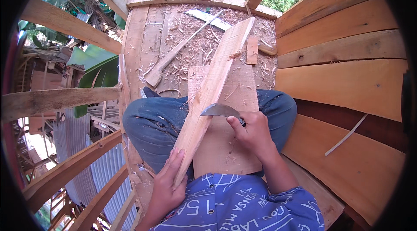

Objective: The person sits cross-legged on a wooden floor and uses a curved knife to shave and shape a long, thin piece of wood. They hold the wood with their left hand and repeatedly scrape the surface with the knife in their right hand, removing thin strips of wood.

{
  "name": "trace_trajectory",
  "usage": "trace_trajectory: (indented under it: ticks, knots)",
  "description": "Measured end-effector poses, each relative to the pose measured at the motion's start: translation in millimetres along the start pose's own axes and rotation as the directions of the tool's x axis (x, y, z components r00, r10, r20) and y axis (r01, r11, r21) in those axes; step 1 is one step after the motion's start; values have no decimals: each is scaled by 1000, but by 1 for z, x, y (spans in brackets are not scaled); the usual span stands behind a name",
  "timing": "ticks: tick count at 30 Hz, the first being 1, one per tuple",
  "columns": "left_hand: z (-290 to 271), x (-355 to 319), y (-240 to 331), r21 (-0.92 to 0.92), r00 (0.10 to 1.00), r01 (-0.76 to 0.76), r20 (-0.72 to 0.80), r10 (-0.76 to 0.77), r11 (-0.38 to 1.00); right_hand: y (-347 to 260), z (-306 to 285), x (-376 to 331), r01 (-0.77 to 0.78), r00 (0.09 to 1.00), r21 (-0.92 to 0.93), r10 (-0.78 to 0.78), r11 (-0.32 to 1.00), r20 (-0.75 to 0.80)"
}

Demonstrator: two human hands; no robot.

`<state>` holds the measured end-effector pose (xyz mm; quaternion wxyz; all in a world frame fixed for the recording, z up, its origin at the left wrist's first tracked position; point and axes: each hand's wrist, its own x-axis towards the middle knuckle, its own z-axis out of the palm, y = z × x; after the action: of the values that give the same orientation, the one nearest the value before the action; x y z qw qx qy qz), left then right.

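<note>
A long pale wooden plank [212, 74] slants from my lap up toward the far right, tilted over a wider flat board [236, 142] that lies across my legs. My left hand [170, 183] grips the plank's near end, fingers along its left edge and thumb at the lower right. In my right hand [252, 131] is a knife with a curved blade [220, 110]; my fist wraps its handle, most of which is hidden. The blade rests against the plank's right edge, about midway along my lap. A small curl of wood [235, 55] clings farther up that edge.
Shavings [191, 44] cover the floor ahead. On it lie a paddle-shaped wooden piece [163, 66], a long pale blade-like strip [208, 19] and a small wood block [252, 50]. Slatted rails [65, 100] stand at left, a plank wall [343, 83] at right.
</note>
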<state>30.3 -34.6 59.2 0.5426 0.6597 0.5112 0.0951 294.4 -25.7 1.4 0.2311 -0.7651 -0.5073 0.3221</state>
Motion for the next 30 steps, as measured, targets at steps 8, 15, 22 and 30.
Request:
trace_trajectory:
  ticks: [8, 15, 22, 30]
  knots:
    - [-5, 0, -13, 4, 995, -92, -44, 92, 996, 7, 14, 25, 167, 970, -220, -201, 961, -140]
    - [0, -15, -32, 78, 984, -180, 21, 179, 981, 90, -7, 69, -80, 927, -42, 59, 996, -370]
    - [9, -12, -32, -9, 987, -161, -4, 161, 987, 54, -4, 18, 210, 967, 12, -206, 978, -150]
    - [3, -8, -29, 32, 982, -182, -38, 183, 983, 23, 24, 26, 244, 948, -69, -253, 967, -192]
